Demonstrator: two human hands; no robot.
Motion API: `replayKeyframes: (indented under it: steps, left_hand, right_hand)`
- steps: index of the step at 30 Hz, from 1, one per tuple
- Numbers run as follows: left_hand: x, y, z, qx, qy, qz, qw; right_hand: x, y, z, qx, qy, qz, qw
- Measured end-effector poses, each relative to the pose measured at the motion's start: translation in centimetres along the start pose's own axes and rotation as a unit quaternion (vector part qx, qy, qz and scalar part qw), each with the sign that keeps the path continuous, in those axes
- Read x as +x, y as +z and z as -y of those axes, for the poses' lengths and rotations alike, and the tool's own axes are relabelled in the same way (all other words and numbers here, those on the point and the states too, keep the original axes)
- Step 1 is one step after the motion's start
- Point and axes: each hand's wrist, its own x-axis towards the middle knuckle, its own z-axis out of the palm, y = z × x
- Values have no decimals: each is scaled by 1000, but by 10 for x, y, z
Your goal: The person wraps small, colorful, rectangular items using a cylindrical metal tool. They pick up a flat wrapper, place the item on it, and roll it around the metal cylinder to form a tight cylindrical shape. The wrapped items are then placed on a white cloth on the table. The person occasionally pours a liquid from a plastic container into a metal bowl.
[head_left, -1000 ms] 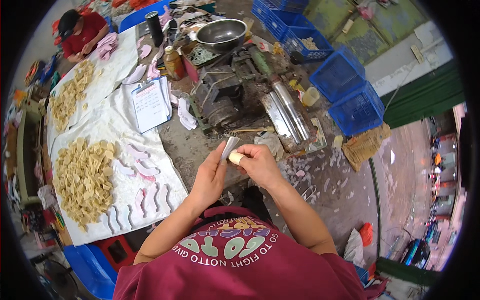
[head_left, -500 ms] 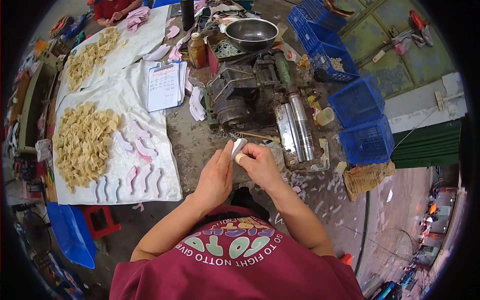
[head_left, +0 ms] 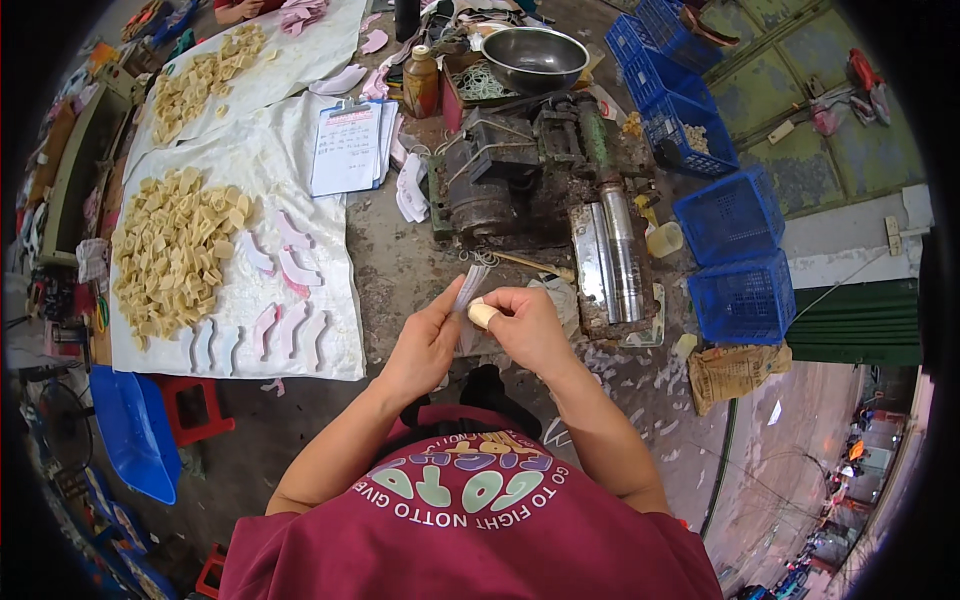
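Note:
In front of my chest, my left hand (head_left: 425,342) is closed around a stack of thin pale strips (head_left: 472,285), which stands up past the fingertips with its edges fanned. Close against it, my right hand (head_left: 527,326) is closed, with a small cream-coloured piece (head_left: 483,314) at its thumb and fingertips. That piece resembles those in the big cream heap (head_left: 170,255) on the white sheet at left; whether it is gripped or worn on a digit is unclear. Curved pale strips (head_left: 297,268) in pink, white and bluish tones lie right of the heap.
A greasy machine with shiny metal rollers (head_left: 622,265) stands just beyond my hands. Behind it are a steel bowl (head_left: 535,60) and a brown bottle (head_left: 420,82). A clipboard (head_left: 347,150) lies on the sheet (head_left: 335,340). Blue crates (head_left: 742,298) line the right; another person's hand (head_left: 240,12) shows far left.
The pale stack now stands more upright and fanned between my hands. My right hand has drawn slightly away from it, showing more of the cream piece. The whole view has shifted a little.

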Motion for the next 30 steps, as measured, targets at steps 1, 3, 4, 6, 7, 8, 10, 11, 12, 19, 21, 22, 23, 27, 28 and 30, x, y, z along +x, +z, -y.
replayKeyframes:
  steps: [1, 3, 4, 6, 7, 8, 10, 11, 12, 19, 21, 22, 23, 27, 28, 30]
  left_hand:
    - [-1, 0, 2, 30, 18, -9, 999]
    - [-1, 3, 5, 79, 52, -27, 995]
    - [-1, 5, 5, 97, 67, -37, 992]
    - [-1, 5, 5, 121, 79, -46, 988]
    - [-1, 5, 5, 127, 75, -46, 988]
    - [0, 4, 4, 133, 71, -46, 988]
    - [1, 0, -2, 61, 22, -31, 997]
    - [1, -2, -4, 24, -3, -23, 999]
    - [2, -5, -4, 11, 4, -23, 1000]
    - [3, -16, -8, -25, -12, -8, 1000]
    - [2, -16, -8, -29, -28, 1, 999]
    - [3, -16, -7, -32, -23, 2, 999]
    - [3, -16, -6, -34, -18, 2, 999]
    - [4, -14, 3, -171, -26, 17, 985]
    - [6, -16, 8, -214, -43, 19, 976]
    - [6, -15, 10, -232, -44, 11, 972]
  right_hand:
    - [-1, 1, 4, -28, -1, -7, 1000]
    - [-2, 4, 15, -83, -3, -22, 996]
    - [-2, 6, 18, -109, -15, -36, 993]
    - [-2, 11, 21, -159, -38, -63, 984]
    - [-1, 13, 19, -147, -50, -71, 985]
    - [1, 15, 13, -135, -62, -78, 986]
    - [5, 17, 3, -56, -72, -70, 993]
    - [8, 16, -3, 10, -68, -56, 996]
    - [9, 16, -5, 75, -64, -40, 994]
    - [13, 18, -1, 165, -11, -1, 986]
    - [13, 18, 3, 177, 3, 4, 984]
    - [13, 17, 4, 175, 10, 4, 984]
    - [14, 17, 4, 174, 16, 4, 985]
    - [13, 15, 8, 187, 28, 14, 982]
    - [11, 15, 13, 162, 39, 12, 986]
    - [5, 12, 26, 111, 63, 6, 992]
